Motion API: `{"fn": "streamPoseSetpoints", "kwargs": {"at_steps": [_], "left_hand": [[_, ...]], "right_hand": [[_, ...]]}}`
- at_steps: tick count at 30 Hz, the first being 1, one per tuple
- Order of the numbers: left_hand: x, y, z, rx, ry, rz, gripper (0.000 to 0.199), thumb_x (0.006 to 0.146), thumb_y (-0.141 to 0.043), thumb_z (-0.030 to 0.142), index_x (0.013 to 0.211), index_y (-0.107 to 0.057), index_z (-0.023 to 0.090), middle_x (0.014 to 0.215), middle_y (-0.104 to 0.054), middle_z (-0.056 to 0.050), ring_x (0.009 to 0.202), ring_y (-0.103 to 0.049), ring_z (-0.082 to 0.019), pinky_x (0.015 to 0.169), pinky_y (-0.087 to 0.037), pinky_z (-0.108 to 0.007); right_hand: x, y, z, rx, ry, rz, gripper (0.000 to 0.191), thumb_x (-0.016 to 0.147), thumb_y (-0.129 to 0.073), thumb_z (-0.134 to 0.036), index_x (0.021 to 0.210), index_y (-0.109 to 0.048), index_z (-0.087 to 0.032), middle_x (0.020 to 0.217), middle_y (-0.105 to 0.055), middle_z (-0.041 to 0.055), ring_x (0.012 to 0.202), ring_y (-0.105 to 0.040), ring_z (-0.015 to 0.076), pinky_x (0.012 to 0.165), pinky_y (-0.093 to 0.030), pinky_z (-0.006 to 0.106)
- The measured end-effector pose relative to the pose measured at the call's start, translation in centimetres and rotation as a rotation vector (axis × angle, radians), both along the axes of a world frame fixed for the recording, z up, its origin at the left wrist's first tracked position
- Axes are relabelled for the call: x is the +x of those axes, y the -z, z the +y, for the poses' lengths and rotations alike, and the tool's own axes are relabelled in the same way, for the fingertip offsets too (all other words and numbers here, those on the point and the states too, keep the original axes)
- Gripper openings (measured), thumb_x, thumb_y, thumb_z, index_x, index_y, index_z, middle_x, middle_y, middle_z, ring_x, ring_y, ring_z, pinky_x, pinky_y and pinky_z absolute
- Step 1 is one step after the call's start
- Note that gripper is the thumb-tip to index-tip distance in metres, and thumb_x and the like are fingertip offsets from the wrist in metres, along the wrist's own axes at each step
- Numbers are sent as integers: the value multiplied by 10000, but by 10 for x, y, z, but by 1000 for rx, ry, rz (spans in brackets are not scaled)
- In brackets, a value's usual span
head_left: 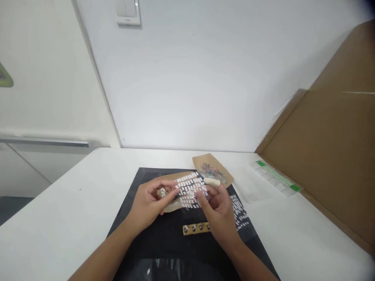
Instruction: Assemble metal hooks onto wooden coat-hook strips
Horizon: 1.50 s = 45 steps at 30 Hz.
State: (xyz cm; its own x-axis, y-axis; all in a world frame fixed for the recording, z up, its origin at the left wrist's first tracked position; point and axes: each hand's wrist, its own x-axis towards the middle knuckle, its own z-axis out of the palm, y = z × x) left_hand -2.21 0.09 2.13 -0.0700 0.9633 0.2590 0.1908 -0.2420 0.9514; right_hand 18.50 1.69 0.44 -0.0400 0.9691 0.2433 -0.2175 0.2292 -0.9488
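Note:
A clear sheet with rows of small white stickers (187, 186) is held up between my two hands. My left hand (154, 197) pinches its left edge between thumb and fingers. My right hand (218, 205) grips the right edge, thumb in front, with a pale finger cot (211, 182) on one finger. Behind the sheet lies a brown kraft paper bag (172, 176). Below it, on the black mat (155, 238), rests a tan strip (197, 228) bearing several shiny round metal pieces, its right end hidden by my right hand.
A windowed kraft bag (224, 175) with small coloured items lies at the mat's back right edge. More white stickers (241, 216) lie right of my right hand. A clear packet with a green label (278, 175) sits by a large cardboard panel (331, 136). A wall stands behind.

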Motion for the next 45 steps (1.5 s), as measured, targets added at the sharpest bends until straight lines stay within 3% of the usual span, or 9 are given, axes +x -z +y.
{"fn": "streamPoseSetpoints", "kwargs": {"at_steps": [8, 17, 35, 45], "left_hand": [[0, -1, 2, 63, -23, 58, 257, 857, -797, 393, 988, -802, 172, 945, -771, -65, 417, -494, -26, 364, -444, -148], [0, -3, 1, -17, 16, 2, 301, 817, -826, 404, 1023, -795, 187, 824, -703, -23, 412, -468, -35, 332, -445, -155], [0, 2, 2, 5, -25, 45, 284, 838, -812, 421, 991, -803, 181, 1014, -784, -83, 388, -515, -35, 330, -460, -169], [1, 0, 2, -31, -5, 7, 325, 832, -814, 436, 1034, -810, 181, 836, -725, -43, 395, -491, -37, 327, -448, -156]], "right_hand": [[0, -2, -1, -9, 4, 2, 416, 871, -821, -444, 1154, -578, -260, 1096, -759, 79, 973, -735, 246, 853, -619, 385], [0, -2, -1, -21, 2, 7, 403, 878, -817, -444, 1139, -570, -261, 1113, -766, 80, 1006, -742, 253, 871, -623, 389], [-1, -4, -1, -2, 17, -1, 408, 854, -836, -456, 1122, -604, -254, 1081, -775, 80, 966, -747, 252, 850, -631, 392], [-1, -1, 0, -10, 13, 3, 448, 839, -844, -473, 1155, -608, -261, 1102, -772, 83, 975, -745, 263, 863, -629, 413]]}}
